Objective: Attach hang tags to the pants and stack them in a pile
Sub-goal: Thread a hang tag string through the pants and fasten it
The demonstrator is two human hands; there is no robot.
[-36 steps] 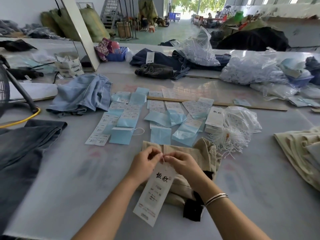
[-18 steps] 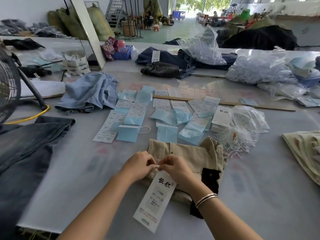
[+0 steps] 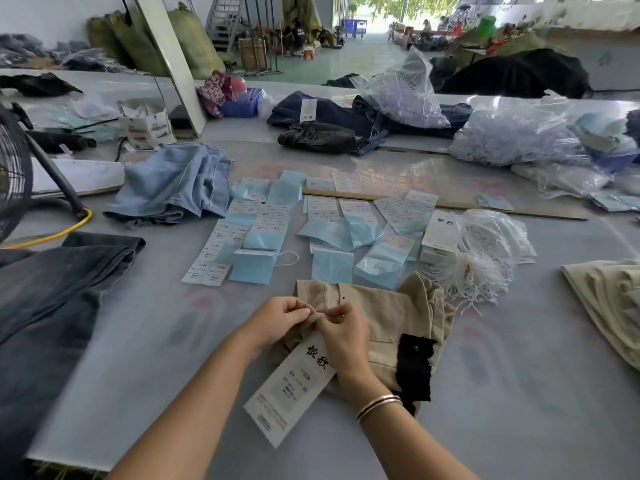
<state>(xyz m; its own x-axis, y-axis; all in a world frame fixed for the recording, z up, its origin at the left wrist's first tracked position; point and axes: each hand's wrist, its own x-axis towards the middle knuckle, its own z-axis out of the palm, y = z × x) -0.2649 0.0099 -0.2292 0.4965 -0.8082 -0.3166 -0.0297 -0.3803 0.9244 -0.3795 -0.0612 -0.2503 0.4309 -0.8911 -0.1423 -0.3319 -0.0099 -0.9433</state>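
Observation:
Folded beige pants (image 3: 388, 320) with a black patch lie on the table right in front of me. My left hand (image 3: 280, 318) and my right hand (image 3: 341, 332) meet over the left end of the waistband, both pinching a fold of beige fabric between fingertips. A long white hang tag (image 3: 287, 393) with black characters hangs down from under my right hand and rests on the table. The tag's string is hidden by my fingers.
Rows of white sticker labels and blue sheets (image 3: 263, 233) lie beyond the pants. A bundle of white strings (image 3: 474, 268) and a tag stack (image 3: 441, 233) sit right. Dark jeans (image 3: 52, 306) lie left, light blue jeans (image 3: 176, 181) behind, cream pants (image 3: 609, 299) far right.
My hands and the tag have drawn nearer to me along the pants' waistband, baring more of the beige fabric beyond them. Both hands keep pinching together.

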